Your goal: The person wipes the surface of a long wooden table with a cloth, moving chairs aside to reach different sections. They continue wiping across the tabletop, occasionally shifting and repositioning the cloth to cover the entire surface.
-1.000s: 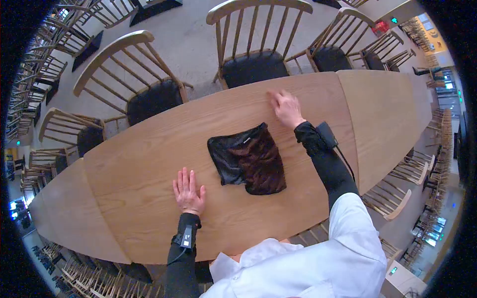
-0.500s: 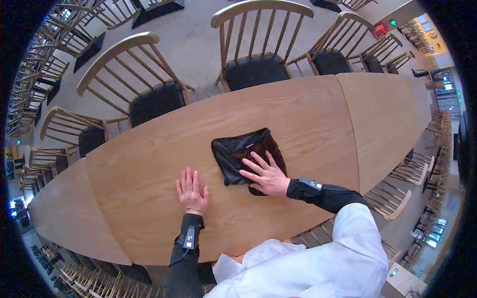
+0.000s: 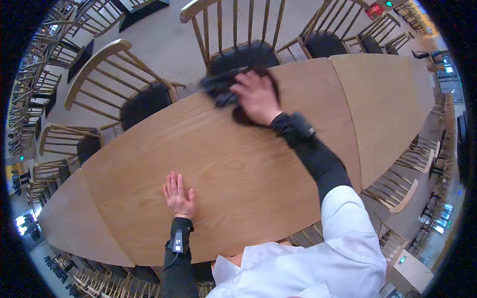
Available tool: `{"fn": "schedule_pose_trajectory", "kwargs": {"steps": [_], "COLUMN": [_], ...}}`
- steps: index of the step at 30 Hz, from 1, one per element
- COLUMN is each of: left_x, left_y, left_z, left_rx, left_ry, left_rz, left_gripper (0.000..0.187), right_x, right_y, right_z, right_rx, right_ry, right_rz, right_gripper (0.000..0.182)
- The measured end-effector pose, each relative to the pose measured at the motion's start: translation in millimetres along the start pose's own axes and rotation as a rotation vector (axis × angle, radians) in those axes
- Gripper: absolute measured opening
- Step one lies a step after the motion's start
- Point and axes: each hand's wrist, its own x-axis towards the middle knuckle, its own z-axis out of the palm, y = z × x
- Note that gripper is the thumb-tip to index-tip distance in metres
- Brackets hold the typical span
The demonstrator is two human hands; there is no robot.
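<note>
Near the table's far edge, my right hand (image 3: pixel 257 97) presses down on a dark black cloth (image 3: pixel 223 88). Its blurred fingers bend over the crumpled cloth, which bunches out to the left and beneath the palm. My left hand (image 3: pixel 179 196) lies palm down on the wooden tabletop (image 3: pixel 233 193), nearer my body, with nothing in it. Its fingers are stretched out and the thumb stands a little apart. Both forearms have black sleeves with a small device strapped near each wrist.
Wooden chairs with black seats line the far side; one chair (image 3: pixel 243 54) stands just beyond the cloth, another (image 3: pixel 144 104) to its left. The table has seams toward both ends, with a paler section (image 3: pixel 382 109) at the right. More chairs (image 3: pixel 397 193) stand at the near right.
My right hand has swept the cloth away from me to the far edge, slightly left, and the cloth has bunched up. My left hand stays flat on the table.
</note>
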Motion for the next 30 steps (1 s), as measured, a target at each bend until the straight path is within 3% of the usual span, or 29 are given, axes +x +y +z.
{"fn": "schedule_pose_trajectory", "kwargs": {"steps": [3,6,11,15,20,24,26,30], "left_x": [-2.7,-2.9,-0.4,-1.7,2.0,2.9,3.9,2.9], "left_y": [-1.2,0.4,0.4,1.6,2.9,6.7,3.6,-1.4], "left_z": [2.0,0.4,-2.3,-5.3,-4.1,-7.7,-2.8,2.5], "left_rx": [0.028,0.053,0.039,0.037,0.037,0.020,0.060,0.064], "left_ry": [-0.013,-0.010,-0.006,-0.051,-0.014,-0.046,-0.007,0.037], "left_rz": [-0.011,0.003,0.002,-0.032,-0.004,-0.044,-0.001,0.030], "left_gripper": [0.068,0.068,0.065,0.065,0.065,0.065,0.065,0.065], "right_x": [-24.4,-47.4,-60.1,-57.8,-62.2,-81.6,-89.9,-87.6], "right_y": [107.7,170.2,245.5,263.9,237.9,190.5,146.6,-5.4], "right_z": [-17.3,-35.1,-37.3,-34.1,-32.7,-20.2,-8.6,-8.7], "right_rx": [-0.213,-0.362,-0.471,-0.481,-0.528,-0.537,-0.534,-0.308], "right_ry": [0.027,0.036,0.099,0.154,0.090,0.083,0.077,-0.055], "right_rz": [0.223,0.340,0.520,0.581,0.699,0.619,0.489,0.310], "right_gripper": [0.042,0.045,0.043,0.044,0.046,0.048,0.049,0.048]}}
